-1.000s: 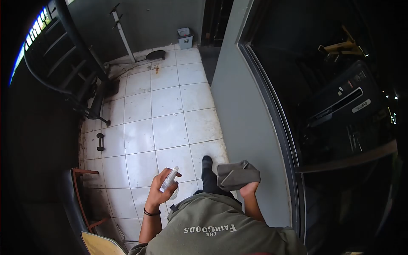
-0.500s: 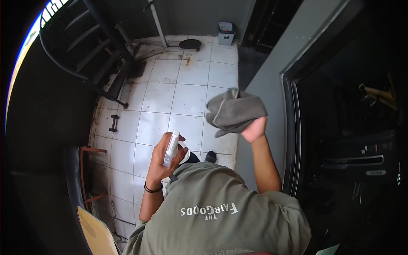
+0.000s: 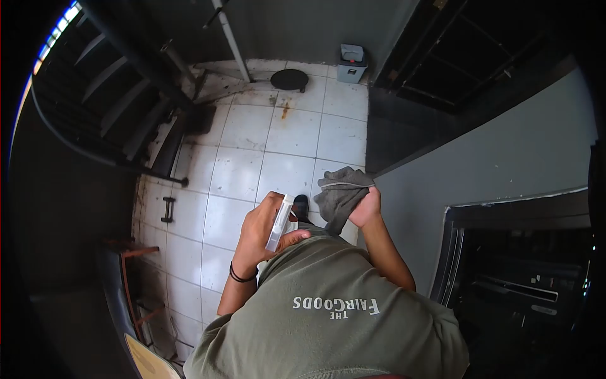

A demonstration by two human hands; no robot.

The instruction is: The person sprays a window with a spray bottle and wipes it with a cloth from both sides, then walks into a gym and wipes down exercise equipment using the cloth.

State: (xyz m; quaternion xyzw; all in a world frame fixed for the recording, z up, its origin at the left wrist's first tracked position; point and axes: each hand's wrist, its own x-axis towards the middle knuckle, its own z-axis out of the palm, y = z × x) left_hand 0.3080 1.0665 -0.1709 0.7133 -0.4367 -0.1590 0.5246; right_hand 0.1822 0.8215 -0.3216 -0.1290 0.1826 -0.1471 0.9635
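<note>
My left hand (image 3: 257, 230) is wrapped round a spray bottle, whose white and clear trigger head (image 3: 281, 222) points away from me. The bottle's body is mostly hidden by the hand and my shirt. A crumpled grey cloth (image 3: 341, 194) hangs from my right hand (image 3: 366, 207), its folds gathered against the palm and fingers. Both hands are in front of my waist, cloth and bottle apart from each other.
White floor tiles (image 3: 240, 129) stretch ahead. A dumbbell (image 3: 167, 210) lies at left, below a dark spiral staircase (image 3: 120, 82). Farther off are a round black plate (image 3: 289, 80) and a grey bin (image 3: 351, 64). A grey wall (image 3: 499, 151) and a dark-framed glass pane (image 3: 505, 284) stand at right.
My view has turned, and more of the grey wall shows at right. The cloth has come down and closer to my body, nearer the spray bottle. My left hand still grips the bottle.
</note>
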